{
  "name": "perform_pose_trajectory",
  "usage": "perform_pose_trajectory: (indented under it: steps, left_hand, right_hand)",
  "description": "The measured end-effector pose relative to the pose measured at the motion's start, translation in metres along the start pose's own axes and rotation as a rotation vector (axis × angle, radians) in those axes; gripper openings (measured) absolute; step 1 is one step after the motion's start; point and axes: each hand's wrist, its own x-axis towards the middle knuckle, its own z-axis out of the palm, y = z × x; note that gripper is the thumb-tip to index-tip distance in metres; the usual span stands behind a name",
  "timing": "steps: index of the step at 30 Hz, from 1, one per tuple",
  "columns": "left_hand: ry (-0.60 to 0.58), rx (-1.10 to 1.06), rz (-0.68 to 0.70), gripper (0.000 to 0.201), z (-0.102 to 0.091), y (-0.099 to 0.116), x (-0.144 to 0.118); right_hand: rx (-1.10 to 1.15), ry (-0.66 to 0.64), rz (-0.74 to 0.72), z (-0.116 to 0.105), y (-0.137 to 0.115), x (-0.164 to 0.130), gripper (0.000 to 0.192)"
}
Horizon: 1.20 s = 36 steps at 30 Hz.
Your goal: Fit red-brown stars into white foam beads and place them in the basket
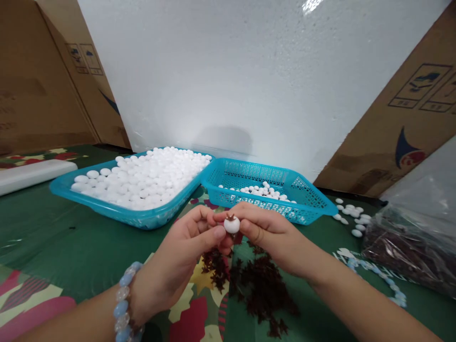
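**White foam ball being capped, early in the batch**

Left hand (181, 259) and right hand (265, 232) are meeting above the counter (53, 237), fingers (213, 233) closing on one white foam ball (232, 224) that is carrying a small brown star-shaped cap (231, 217).

Progress, as a judgement: few pieces finished, most still waiting.

- Left turquoise basket (107, 209): heaping with plain white balls.
- Right turquoise basket (306, 202): holding only a thin layer of balls.
- Loose brown caps (260, 285): lying under the hands.
- Stray balls (351, 216): lying beside a plastic bag (409, 247) of dark material.
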Motion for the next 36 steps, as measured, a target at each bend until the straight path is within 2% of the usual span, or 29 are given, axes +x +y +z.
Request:
perform_pose_trajectory:
  steps: [3,6,12,15,17,18,20,22,25,27,31,34,36]
  left_hand:
    - [0.063,0.102,0.01,0.013,-0.001,0.005,0.0]
    - [0.167,0.199,0.1,0.011,-0.005,0.014,0.001]
    - [0.427,0.351,0.462,0.006,-0.026,0.045,0.006]
    - [0.517,0.644,0.513,0.012,-0.04,0.063,0.01]
    - [0.52,0.952,0.391,0.018,-0.049,0.074,0.013]
    - [0.499,1.115,0.304,0.02,-0.054,0.078,0.015]
    - [0.423,1.386,0.124,0.023,-0.064,0.083,0.02]
    - [0.336,1.55,0.006,0.025,-0.072,0.084,0.026]
    - [0.211,1.655,-0.032,0.021,-0.081,0.079,0.033]
    - [0.177,1.733,-0.034,0.02,-0.084,0.077,0.035]
    - [0.18,1.84,-0.085,0.024,-0.084,0.074,0.031]
    - [0.155,1.857,-0.158,0.018,-0.081,0.074,0.022]
    - [0.158,1.858,-0.209,0.013,-0.077,0.074,0.014]
  right_hand:
    - [0.26,0.105,0.155,0.0,0.007,0.001,0.022]
    - [0.481,0.232,0.297,0.0,0.009,0.004,0.026]
    - [0.614,0.331,0.324,0.0,0.003,0.007,0.031]
    - [0.574,0.356,0.32,-0.001,0.004,0.007,0.032]
    - [0.471,0.369,0.316,-0.001,0.005,0.006,0.031]
    - [0.348,0.371,0.309,-0.001,0.005,0.006,0.033]
    - [-0.002,0.363,0.292,-0.002,0.005,0.008,0.039]
    - [-0.333,0.36,0.282,-0.009,0.005,0.012,0.04]
    - [-0.61,0.4,0.313,-0.029,0.008,0.02,0.024]
    - [-0.761,0.407,0.37,-0.047,0.015,0.025,0.015]
    - [-0.963,0.332,0.495,-0.075,0.036,0.03,0.02]
    - [-1.079,0.297,0.505,-0.079,0.044,0.028,0.023]
    - [-1.141,0.266,0.501,-0.076,0.04,0.026,0.022]
